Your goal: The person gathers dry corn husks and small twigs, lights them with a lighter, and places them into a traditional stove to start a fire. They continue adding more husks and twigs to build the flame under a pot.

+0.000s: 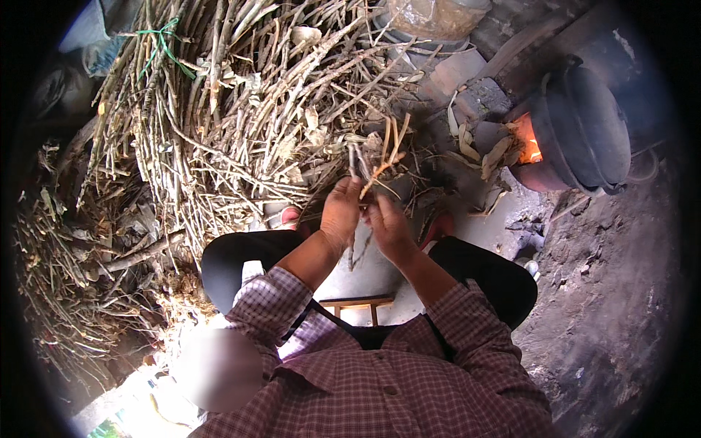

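Observation:
Both hands are close together between the knees, holding thin dry sticks. My left hand (pixel 340 211) grips grey-brown twigs (pixel 351 159) that stick out above and below the fist. My right hand (pixel 389 227) is beside it, its fingers closed around the sticks at the middle. A forked, orange-brown twig (pixel 390 161) rises from between the two hands. Just beyond them lies a large heap of dry sticks (pixel 263 131). Part of the right fingers is hidden behind the twigs.
A dark metal pot (pixel 586 126) sits tilted in view over a stove with a fire (pixel 528 139) at the right. Dry leaves (pixel 495 156) lie by its opening. Green string (pixel 161 41) ties a stick bundle at the upper left. A wooden stool's edge (pixel 356 302) shows below the hands.

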The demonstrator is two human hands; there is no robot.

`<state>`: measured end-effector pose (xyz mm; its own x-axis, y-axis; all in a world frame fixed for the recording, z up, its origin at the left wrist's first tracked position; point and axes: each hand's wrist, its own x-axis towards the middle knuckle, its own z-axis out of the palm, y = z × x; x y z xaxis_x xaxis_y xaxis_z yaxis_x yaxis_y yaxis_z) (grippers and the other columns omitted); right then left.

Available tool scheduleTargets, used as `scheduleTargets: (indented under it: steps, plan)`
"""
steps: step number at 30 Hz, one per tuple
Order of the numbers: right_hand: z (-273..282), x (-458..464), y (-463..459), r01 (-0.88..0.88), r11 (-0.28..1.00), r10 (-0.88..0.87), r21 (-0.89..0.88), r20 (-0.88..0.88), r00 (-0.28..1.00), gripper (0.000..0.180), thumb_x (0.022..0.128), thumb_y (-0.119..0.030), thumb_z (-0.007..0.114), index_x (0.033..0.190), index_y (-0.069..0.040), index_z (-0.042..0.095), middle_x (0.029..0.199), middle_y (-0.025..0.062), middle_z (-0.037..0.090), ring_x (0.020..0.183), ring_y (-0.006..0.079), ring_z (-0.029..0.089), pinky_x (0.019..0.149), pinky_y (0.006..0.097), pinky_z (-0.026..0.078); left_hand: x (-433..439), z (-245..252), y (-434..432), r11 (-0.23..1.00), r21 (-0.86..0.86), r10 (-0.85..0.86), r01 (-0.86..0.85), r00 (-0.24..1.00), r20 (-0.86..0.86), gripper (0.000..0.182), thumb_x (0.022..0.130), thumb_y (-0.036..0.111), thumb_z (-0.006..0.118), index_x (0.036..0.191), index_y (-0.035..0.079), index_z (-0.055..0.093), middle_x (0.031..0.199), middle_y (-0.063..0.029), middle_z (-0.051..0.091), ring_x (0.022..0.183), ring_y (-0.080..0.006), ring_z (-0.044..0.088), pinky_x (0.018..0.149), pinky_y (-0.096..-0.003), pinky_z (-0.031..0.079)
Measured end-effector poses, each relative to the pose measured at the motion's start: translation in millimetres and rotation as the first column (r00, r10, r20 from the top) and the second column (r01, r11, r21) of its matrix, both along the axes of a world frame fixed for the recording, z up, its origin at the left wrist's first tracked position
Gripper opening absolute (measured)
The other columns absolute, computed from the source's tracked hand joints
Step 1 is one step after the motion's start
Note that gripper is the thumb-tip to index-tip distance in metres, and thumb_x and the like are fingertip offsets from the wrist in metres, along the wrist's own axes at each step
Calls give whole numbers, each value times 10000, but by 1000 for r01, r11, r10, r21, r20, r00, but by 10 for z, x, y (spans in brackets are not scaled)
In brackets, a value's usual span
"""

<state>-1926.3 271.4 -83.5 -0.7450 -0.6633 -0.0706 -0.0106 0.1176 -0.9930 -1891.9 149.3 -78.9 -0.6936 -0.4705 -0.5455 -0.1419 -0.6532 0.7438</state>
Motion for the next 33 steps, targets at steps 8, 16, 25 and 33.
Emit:
scheduleTargets:
  steps: [8,16,25,33]
  plan:
    - [-1219,-98,392,118,956,-70,269,-182,981,160,949,-170,532,1004,-26,577,772,85,621,655,143,616,574,300,509,140,-243,-943,875,-455,209,-166,977,46,331,1002,279,414,1158,13,535,1046,-146,641,874,-252,618,768,-339,491]
    - [-2192,-922,1027,175,468,211,866,-302,930,263,937,-193,480,854,-24,664,911,195,656,818,336,635,754,454,518,191,-320,-814,838,-544,57,37,986,155,406,918,156,538,1286,0,462,1233,-143,535,1148,-263,525,963,-392,435]
    - [-2584,-746,741,-142,429,244,892,37,969,347,895,-300,549,1004,-1,688,1043,205,658,1002,347,623,873,450,484,-25,-13,-346,999,5,-53,52,995,85,279,952,131,500,1211,34,532,1159,-78,577,1087,-213,553,893,-343,446]
    - [-2564,-487,746,227,583,-149,780,-172,974,291,878,-243,554,980,15,640,974,256,643,950,417,613,834,480,479,-119,64,-296,993,27,-113,111,991,67,224,943,125,499,1132,28,569,1075,-57,597,984,-157,577,855,-293,451]
